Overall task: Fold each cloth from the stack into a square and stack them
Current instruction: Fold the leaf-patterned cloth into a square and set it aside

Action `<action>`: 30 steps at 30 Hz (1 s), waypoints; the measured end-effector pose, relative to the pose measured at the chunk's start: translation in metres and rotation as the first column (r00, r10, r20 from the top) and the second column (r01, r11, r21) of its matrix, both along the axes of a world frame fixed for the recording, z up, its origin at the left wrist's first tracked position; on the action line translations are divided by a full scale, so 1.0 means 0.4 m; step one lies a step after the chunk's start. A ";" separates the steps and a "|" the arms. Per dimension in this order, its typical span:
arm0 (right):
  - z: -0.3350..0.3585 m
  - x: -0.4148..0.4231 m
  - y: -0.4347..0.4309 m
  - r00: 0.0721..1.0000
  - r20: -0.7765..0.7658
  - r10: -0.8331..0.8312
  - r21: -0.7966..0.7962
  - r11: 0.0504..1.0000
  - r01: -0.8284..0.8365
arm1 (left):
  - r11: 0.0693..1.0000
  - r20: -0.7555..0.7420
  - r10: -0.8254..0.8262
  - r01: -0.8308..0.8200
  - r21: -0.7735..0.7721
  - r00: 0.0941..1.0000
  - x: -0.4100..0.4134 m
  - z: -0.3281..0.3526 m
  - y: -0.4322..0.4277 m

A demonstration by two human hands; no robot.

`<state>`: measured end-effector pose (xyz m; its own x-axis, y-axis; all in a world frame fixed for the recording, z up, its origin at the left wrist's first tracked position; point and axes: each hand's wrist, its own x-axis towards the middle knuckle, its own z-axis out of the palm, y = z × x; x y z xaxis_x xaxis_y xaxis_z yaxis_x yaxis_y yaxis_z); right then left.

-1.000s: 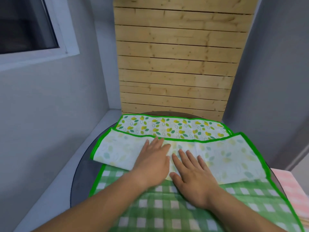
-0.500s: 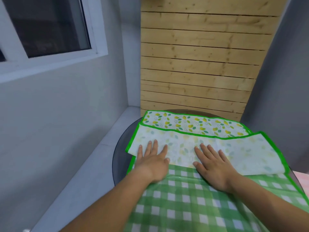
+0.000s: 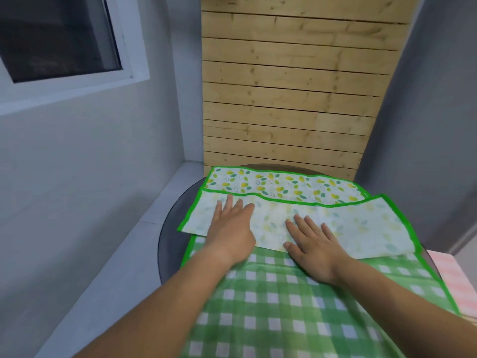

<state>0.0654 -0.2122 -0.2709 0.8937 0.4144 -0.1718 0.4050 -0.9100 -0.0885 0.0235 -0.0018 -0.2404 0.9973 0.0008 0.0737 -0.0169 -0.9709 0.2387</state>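
Soft even light, wide-angle edge warp

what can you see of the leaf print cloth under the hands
The leaf print cloth is thin and white with yellow and green leaves and a green border. Its near part is folded over away from the person, showing the paler reverse; a strip of printed face shows beyond. It lies flat, near edge over the green checked cloth on the dark round table. The left hand and right hand press flat on the fold.
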 end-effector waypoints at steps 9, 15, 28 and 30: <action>-0.002 0.008 -0.011 1.000 -0.018 0.023 0.030 0.999 -0.023 | 0.986 -0.211 -0.111 0.135 0.099 0.971 0.074 -0.088 -0.097; 0.004 0.042 -0.205 0.999 -0.016 -0.030 0.051 0.998 0.031 | 0.986 -0.215 -0.102 0.127 0.105 0.971 0.079 -0.095 -0.095; 0.006 0.072 -0.368 0.989 0.065 -0.134 0.136 0.983 0.124 | 0.978 -0.120 -0.145 0.124 -0.166 0.982 0.070 -0.085 -0.080; 0.032 0.051 -0.341 0.980 0.145 -0.133 0.338 0.938 0.077 | 0.929 -0.003 -0.156 0.146 -0.341 0.988 0.059 -0.070 -0.067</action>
